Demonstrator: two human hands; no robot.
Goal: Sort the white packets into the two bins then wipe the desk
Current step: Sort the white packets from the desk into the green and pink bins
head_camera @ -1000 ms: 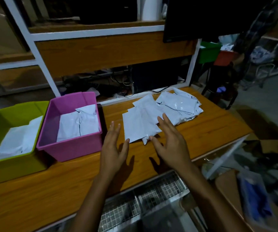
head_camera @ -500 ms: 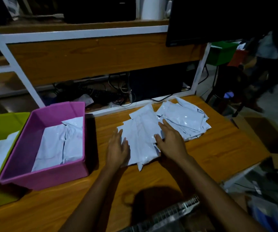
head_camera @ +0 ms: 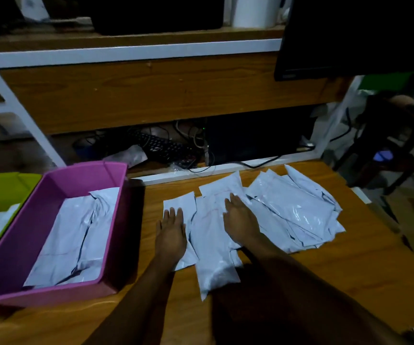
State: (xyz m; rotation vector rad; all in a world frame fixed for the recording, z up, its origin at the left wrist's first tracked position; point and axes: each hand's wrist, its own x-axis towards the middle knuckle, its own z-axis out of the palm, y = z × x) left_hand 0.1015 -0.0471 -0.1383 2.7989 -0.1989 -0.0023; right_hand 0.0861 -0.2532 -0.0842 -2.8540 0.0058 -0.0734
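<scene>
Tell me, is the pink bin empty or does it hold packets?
Not empty: white packets lie across the floor of the pink bin.

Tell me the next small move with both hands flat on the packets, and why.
Probably curl the left hand round the leftmost packet and lift it clear while the right hand pins the pile. That packet lies at the pile's edge, under the left hand, on the side nearest the pink bin. Which bin it belongs in, I cannot tell.
</scene>
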